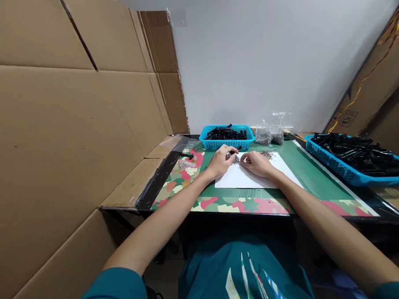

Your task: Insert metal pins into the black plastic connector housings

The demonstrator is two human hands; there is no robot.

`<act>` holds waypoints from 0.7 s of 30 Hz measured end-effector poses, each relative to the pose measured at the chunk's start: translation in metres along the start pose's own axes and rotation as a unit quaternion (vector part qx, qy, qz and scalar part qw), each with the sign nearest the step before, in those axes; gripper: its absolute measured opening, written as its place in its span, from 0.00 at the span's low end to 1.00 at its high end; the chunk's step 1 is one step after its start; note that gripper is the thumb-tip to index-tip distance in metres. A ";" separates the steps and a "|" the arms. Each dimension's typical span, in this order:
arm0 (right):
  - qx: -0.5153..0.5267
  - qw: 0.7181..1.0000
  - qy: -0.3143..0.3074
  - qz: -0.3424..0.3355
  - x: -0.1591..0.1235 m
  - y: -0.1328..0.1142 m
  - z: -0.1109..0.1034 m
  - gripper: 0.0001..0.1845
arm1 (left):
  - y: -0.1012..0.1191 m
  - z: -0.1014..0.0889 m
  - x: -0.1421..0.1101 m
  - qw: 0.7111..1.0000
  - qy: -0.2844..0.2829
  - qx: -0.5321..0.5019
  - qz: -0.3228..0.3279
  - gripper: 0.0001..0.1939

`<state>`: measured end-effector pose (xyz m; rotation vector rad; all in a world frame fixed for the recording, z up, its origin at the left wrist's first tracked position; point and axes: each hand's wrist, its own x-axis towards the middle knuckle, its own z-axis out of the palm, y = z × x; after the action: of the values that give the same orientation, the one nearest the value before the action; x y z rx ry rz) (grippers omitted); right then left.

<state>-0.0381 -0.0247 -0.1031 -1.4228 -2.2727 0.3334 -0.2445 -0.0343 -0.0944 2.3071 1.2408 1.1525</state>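
Over a white sheet of paper (243,180), my two hands work close together. The fingers of my left hand (221,161) are curled around something dark and small, which I cannot make out. My right hand (258,163) has its thumb and fingertips pinched together; whatever they hold is too small to tell. Between the hands lies a little heap of tiny silvery metal pieces (234,159). A second pile of metal pieces (266,154) is spread just behind my right hand, at the paper's back edge.
A blue basket (214,144) full of black parts (227,133) stands behind my hands. To the right sits a larger blue basket (349,174) of black pieces. Clear plastic bags (268,135) of small parts rest by the wall. Cardboard (69,128) walls the left side.
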 end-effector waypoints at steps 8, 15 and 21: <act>0.085 0.996 -0.018 -0.033 -0.003 0.004 -0.006 0.11 | 0.003 -0.001 0.000 1.000 -0.006 -0.005 -0.007 0.07; 0.401 0.916 -0.017 -0.022 -0.006 0.005 -0.013 0.26 | 0.005 0.000 0.001 0.998 -0.015 -0.060 0.001 0.12; 0.499 0.866 -0.042 -0.008 -0.007 -0.001 -0.015 0.29 | 0.007 0.005 0.001 0.997 -0.011 -0.079 0.009 0.08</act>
<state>-0.0290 -0.0322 -0.0908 -0.8159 -1.6710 1.3424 -0.2363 -0.0376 -0.0930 2.2139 1.0813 1.1820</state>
